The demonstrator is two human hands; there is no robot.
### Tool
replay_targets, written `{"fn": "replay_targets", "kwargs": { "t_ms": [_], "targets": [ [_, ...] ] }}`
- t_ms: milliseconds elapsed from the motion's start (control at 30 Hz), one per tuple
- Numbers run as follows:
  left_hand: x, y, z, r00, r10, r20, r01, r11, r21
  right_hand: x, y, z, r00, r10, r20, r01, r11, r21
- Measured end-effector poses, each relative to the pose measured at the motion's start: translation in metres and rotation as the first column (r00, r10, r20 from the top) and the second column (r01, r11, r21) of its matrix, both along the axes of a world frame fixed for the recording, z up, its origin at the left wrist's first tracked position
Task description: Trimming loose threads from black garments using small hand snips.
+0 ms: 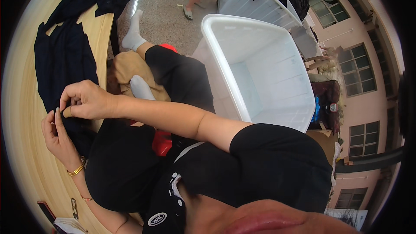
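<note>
A long piece of dark navy cloth (65, 60) lies along the wooden table at the left, its near end under my hands. My right hand (91, 99) reaches across from the right, its thumb and forefinger pinched at the edge of the cloth. A tan wrap covers the tip of its thumb. Just below it, my left hand (60, 141), with a gold bangle at the wrist, has its thumb and fingertips pressed together on the same edge. The fingertips of both hands nearly touch, and the exact bit of cloth between them is partly hidden.
The pale wooden table (26, 147) runs down the left side, with a small metal clip-like thing (74, 208) and papers (69, 225) near its lower end. A big white bin (273, 86) stands to my right. Beyond it, a person's leg (197, 0) shows beside another bin (260, 6) with dark cloth.
</note>
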State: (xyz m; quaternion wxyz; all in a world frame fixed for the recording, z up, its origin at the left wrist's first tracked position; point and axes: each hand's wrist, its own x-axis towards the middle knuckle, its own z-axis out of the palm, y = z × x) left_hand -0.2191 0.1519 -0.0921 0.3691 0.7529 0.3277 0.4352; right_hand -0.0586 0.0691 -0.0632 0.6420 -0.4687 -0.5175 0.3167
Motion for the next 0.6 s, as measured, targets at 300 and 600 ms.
{"fn": "replay_targets", "kwargs": {
  "t_ms": [300,600],
  "targets": [
    [0.017,-0.022,0.038,0.847,-0.091,0.525,0.376,0.799,-0.469,0.009,-0.019,0.009,0.997,0.028,-0.074,-0.032,0.998,-0.048],
    [0.018,-0.027,0.040,0.889,-0.180,0.421,0.327,0.893,-0.308,0.022,-0.031,0.024,0.845,-0.192,0.499,0.038,0.952,0.303]
  ]
}}
